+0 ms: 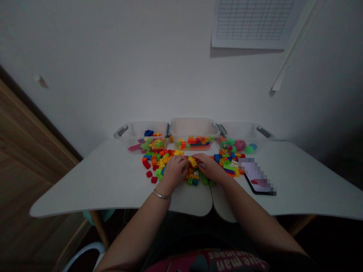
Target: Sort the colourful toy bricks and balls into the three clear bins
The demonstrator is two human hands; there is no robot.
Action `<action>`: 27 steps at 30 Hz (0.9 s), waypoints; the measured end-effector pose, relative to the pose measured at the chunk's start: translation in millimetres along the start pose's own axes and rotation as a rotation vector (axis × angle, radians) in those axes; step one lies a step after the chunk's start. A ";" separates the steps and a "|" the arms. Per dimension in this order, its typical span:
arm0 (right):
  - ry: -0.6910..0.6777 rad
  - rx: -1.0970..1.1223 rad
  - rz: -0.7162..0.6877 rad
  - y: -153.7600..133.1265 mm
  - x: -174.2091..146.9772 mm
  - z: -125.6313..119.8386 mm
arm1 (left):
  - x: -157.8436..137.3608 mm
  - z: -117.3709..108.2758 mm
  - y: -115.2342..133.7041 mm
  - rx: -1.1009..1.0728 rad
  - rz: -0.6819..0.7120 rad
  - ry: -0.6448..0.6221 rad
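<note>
Toy building bricks [163,160] in many colours lie in a loose heap in the middle of the table. Over that heap, my left hand [173,172] has its fingers curled inward; whatever is in them is hidden. Facing it, my right hand [208,166] is closed with its fingertips on a yellow toy brick [193,162], which sits between the two hands. Just below the hands lie an orange brick [194,176] and several green and blue ones. A few red bricks [154,180] lie apart at the heap's left edge.
Three clear plastic bins stand along the wall: the left bin [136,128] and middle bin [195,126] hold bricks, the right bin [241,130] colourful balls. A phone [256,177] lies right of the heap. A seam divides the white table [107,181] near its front edge.
</note>
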State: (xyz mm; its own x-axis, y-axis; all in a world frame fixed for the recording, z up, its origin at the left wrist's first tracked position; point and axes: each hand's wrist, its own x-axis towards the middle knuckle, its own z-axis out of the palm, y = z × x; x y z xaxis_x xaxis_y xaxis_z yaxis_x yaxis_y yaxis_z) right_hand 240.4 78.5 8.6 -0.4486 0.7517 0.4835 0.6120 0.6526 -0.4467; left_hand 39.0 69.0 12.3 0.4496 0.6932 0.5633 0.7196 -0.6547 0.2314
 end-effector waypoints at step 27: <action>0.072 -0.540 0.270 21.7 -18.5 -15.3 | -0.2 1.8 0.4 0.033 -0.004 -0.031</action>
State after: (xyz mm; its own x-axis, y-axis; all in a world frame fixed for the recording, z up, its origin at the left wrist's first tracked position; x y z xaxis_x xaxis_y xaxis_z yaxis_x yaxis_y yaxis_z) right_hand 271.9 77.3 1.5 -0.1978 0.8633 0.4643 0.9504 0.2850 -0.1249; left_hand 40.2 69.1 10.9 0.4625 0.7050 0.5376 0.7380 -0.6422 0.2072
